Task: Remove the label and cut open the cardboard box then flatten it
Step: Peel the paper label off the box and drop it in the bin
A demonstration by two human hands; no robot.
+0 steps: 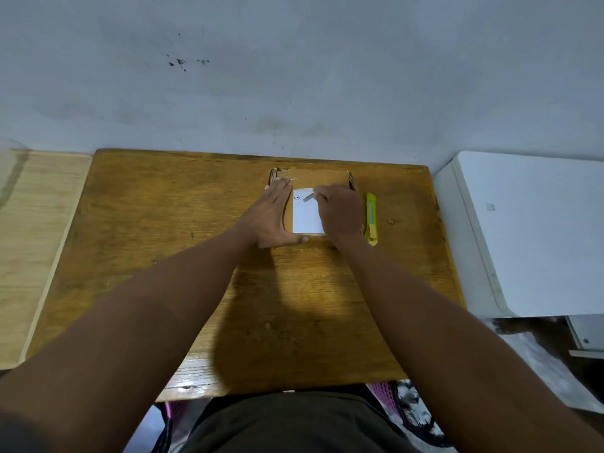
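Cardboard box (322,175): brown, lying near the table's far edge, about midway along it. White label (306,217): on the box's top face, its far corner lifted.

Left hand (271,217): fingers straight, laid flat along the box's left side, thumb along the near edge. Right hand (338,209): fingers curled, pinching the lifted label corner.

Utility knife (371,219): yellow-green, just beside the box on its right, lying on the table, apart from both hands.

Table (163,223): wooden, broad bare surface left of and nearer than the box. Pale board (32,223) beyond the left edge; white cabinet (529,230) beyond the right edge.
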